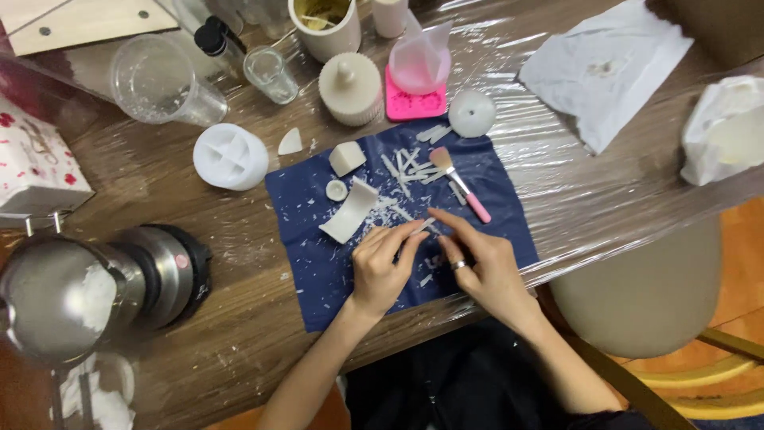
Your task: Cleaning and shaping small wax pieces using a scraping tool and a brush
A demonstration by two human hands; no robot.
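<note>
A steel pot (76, 291) is sitting at the left of the worktop (239, 318), then on the blue cloth (318, 279) the left hand (382, 267) and right hand (481, 267) are pinching one small white sliver (423, 225) together, pink brush (460, 185) lying just beyond.

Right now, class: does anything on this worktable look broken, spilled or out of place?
Yes. White shards and flakes lie scattered over the blue cloth, beside a curved broken white piece. A clear plastic cup lies tipped on its side.
</note>
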